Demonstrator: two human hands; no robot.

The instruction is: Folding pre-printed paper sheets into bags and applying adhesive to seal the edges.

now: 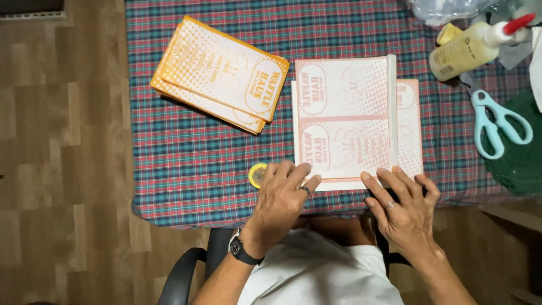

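Note:
A stack of pale printed paper sheets [344, 113] lies on the plaid tablecloth [192, 158], with a folded flap along its right side. My left hand [282, 197] rests with spread fingers at the stack's near left corner, fingertips touching the paper. At the near right edge my right hand [403, 206] lies flat, fingers on the sheet's bottom edge. Neither hand grips anything. A small roll of yellow tape [257, 174] sits just left of my left hand.
Orange printed paper bags [220, 73] lie stacked at the back left. A glue bottle with a red tip [474, 48], teal scissors [497, 121] and a clear plastic bag [446, 8] are at the right. A dark green round object [522, 152] sits on the table's right edge.

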